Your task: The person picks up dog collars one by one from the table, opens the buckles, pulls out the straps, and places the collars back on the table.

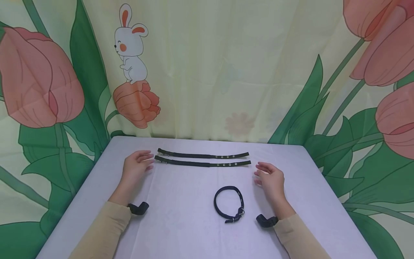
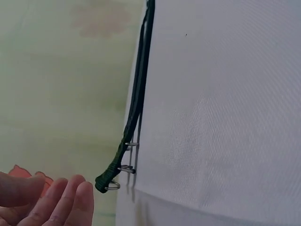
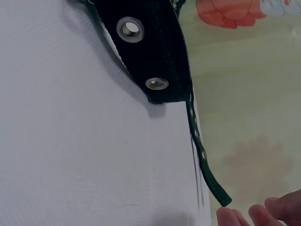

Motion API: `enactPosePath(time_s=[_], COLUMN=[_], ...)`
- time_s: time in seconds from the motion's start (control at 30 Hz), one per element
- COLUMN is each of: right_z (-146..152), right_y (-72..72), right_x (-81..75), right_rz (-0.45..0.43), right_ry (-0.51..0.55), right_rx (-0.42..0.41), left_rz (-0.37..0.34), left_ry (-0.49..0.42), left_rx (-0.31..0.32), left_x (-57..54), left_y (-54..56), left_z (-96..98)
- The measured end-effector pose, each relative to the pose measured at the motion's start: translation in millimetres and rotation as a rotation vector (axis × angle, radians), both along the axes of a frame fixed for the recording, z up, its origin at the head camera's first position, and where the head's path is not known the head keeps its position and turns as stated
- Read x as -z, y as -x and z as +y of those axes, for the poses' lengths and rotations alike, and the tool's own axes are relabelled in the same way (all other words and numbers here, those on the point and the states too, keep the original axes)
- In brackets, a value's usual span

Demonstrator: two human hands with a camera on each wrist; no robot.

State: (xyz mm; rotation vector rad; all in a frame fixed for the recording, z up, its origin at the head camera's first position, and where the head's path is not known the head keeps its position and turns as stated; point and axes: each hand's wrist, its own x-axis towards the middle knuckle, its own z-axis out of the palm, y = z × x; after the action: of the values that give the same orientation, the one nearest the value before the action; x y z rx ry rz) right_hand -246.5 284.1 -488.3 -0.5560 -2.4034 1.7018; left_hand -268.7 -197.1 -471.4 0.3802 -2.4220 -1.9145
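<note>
Two dark green collars (image 1: 197, 164) lie nearly straight and side by side across the back of the table, buckle ends left, eyelet ends right. My left hand (image 1: 137, 163) hovers at their buckle ends, fingers loosely bent and holding nothing; in the left wrist view its fingertips (image 2: 83, 200) are right by the metal fittings of a collar (image 2: 141, 84). Off the eyelet ends, my right hand (image 1: 271, 178) has relaxed fingers with nothing in them. A third collar (image 1: 216, 203), buckled into a ring, lies nearer; its eyeleted strap (image 3: 155, 56) looms large in the right wrist view.
A white cloth covers the table (image 1: 181, 216). Behind it hangs a curtain (image 1: 207, 72) printed with tulips and a rabbit, right against the back edge. Black wrist cameras (image 1: 138, 208) sit by both sleeves.
</note>
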Motion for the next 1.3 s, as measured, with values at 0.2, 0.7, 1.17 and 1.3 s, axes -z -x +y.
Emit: enactPosePath(time_s=[0.2, 0.7, 1.17, 1.3], right_z=[-7, -20, -28, -29], right_y=[-8.8, -29.4, -46.4, -50.2], right_x=[-3.9, -12.8, -16.5, -17.5], right_rz=[0.032, -0.006, -0.029, -0.033], right_ry=[-0.049, -0.14, -0.184, -0.178], right_rx=[-0.029, -0.113, -0.194, -0.221], left_rz=[0.059, 0.168, 0.22, 0.239], left_ry=[0.119, 0.339, 0.376, 0.394], left_rx=[0.082, 0.274, 0.433, 0.457], left_x=[-1.0, 0.9, -5.5, -6.8], left_y=[-2.5, -11.8, -27.6, -31.3], left_z=[11.6, 55.2, 95.6, 104.5])
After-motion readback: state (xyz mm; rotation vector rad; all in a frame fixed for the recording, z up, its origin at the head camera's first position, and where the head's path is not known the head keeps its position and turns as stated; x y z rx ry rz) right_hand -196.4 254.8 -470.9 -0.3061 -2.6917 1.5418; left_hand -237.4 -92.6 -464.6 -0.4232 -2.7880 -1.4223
